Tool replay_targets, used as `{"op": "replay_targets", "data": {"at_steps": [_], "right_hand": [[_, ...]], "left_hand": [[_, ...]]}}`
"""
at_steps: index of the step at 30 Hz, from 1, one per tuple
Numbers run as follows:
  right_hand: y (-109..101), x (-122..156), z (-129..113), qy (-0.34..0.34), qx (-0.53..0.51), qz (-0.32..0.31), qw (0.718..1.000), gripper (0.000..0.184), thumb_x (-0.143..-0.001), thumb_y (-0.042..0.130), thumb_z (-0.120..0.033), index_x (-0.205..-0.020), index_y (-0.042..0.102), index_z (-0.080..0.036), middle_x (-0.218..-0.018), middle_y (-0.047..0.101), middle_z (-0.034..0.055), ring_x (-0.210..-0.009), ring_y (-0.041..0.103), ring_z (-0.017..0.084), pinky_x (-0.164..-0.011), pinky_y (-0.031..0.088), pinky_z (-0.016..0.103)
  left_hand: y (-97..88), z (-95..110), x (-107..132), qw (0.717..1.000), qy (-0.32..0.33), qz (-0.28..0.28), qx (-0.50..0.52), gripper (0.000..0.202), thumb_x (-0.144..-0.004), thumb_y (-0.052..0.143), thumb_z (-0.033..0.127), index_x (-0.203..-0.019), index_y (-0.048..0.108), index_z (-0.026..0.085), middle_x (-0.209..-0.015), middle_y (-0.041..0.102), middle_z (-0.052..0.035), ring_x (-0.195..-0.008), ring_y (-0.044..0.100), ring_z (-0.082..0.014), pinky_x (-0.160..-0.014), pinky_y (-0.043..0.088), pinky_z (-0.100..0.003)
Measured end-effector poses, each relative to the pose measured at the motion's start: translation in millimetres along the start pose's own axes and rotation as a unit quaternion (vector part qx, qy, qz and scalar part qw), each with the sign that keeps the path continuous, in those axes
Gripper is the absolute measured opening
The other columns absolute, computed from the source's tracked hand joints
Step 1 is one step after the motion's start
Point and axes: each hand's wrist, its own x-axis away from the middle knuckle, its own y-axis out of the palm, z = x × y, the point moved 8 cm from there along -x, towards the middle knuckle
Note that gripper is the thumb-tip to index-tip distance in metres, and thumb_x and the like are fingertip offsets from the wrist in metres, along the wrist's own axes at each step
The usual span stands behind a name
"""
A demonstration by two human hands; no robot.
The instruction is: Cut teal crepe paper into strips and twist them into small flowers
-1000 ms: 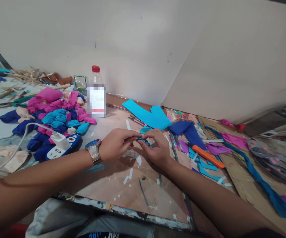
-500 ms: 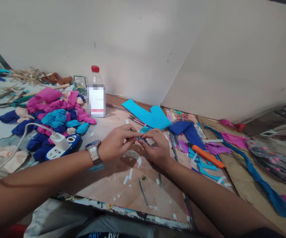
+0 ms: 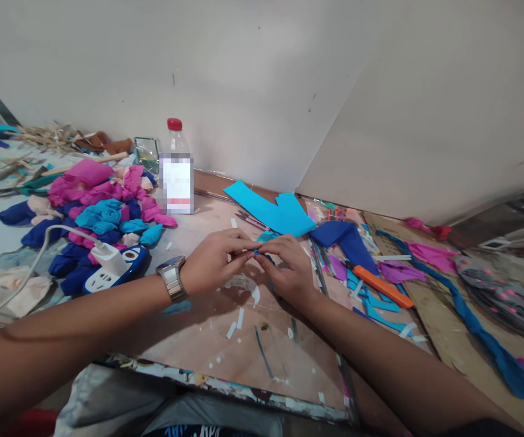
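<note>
Above the middle of the board, my left hand [image 3: 216, 261] and my right hand [image 3: 293, 273] meet fingertip to fingertip. Both pinch a small blue piece of crepe paper [image 3: 256, 250], mostly hidden by the fingers. A metal-band watch [image 3: 173, 280] circles my left wrist. Just beyond the hands lies a bright blue crepe paper sheet [image 3: 273, 212], with small scissors [image 3: 251, 220] beside it. A dark blue folded strip [image 3: 348, 243] rests right of that sheet.
Left, a pile of pink and blue crepe paper flowers [image 3: 102, 215] sits behind a power strip [image 3: 120, 273] with a white cable. A red-capped bottle [image 3: 178, 182] stands near the wall. An orange utility knife [image 3: 382, 287] and a long teal strip [image 3: 466, 315] lie right.
Both hands keep pinching the blue piece at almost the same spot, with small finger shifts. The view has tilted very slightly.
</note>
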Motion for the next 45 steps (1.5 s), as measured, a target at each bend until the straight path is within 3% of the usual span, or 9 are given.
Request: {"op": "replay_targets", "data": {"at_steps": [6,9,12,45], "right_hand": [[-1.8,-0.6,-3.2,-0.01,-0.002,0.009,1.0,0.002,-0.096,0.075,-0.026,-0.098,0.076,-0.026,-0.093,0.079,0.0042,-0.089,0.07,0.023,-0.083,0.054,0.043],[-2.1,-1.4,-4.3,-0.01,-0.003,0.009,1.0,0.002,-0.096,0.075,-0.026,-0.098,0.076,-0.026,-0.091,0.079,0.0039,-0.089,0.07,0.023,-0.083,0.054,0.042],[-1.6,-1.6,-3.8,-0.007,-0.001,0.005,1.0,0.002,-0.096,0.074,-0.028,-0.096,0.075,-0.026,-0.089,0.079,0.0035,-0.087,0.07,0.023,-0.082,0.054,0.042],[-1.0,-0.5,-2.3,-0.004,0.009,-0.002,1.0,0.004,-0.095,0.075,-0.028,-0.093,0.071,-0.026,-0.086,0.076,0.0038,-0.086,0.068,0.024,-0.081,0.052,0.043]], "left_hand": [[-2.6,-5.6,1.0,0.998,-0.053,0.015,0.015,0.026,-0.098,0.065,0.025,-0.122,0.075,0.02,-0.096,0.078,-0.0047,-0.077,0.069,-0.0135,-0.068,0.055,-0.024],[-4.3,-7.0,0.7,0.996,-0.083,0.017,0.01,0.016,-0.097,0.067,0.025,-0.108,0.075,0.018,-0.088,0.077,-0.0017,-0.07,0.068,-0.0116,-0.066,0.053,-0.022],[-5.0,-3.6,-0.5,0.997,-0.075,0.011,-0.006,0.011,-0.096,0.067,0.025,-0.099,0.076,0.019,-0.088,0.078,-0.0016,-0.073,0.069,-0.0122,-0.068,0.053,-0.023],[-3.1,-4.0,0.5,0.998,-0.064,0.008,0.022,0.013,-0.095,0.069,0.026,-0.1,0.079,0.019,-0.087,0.079,-0.0019,-0.071,0.069,-0.0114,-0.067,0.053,-0.022]]}}
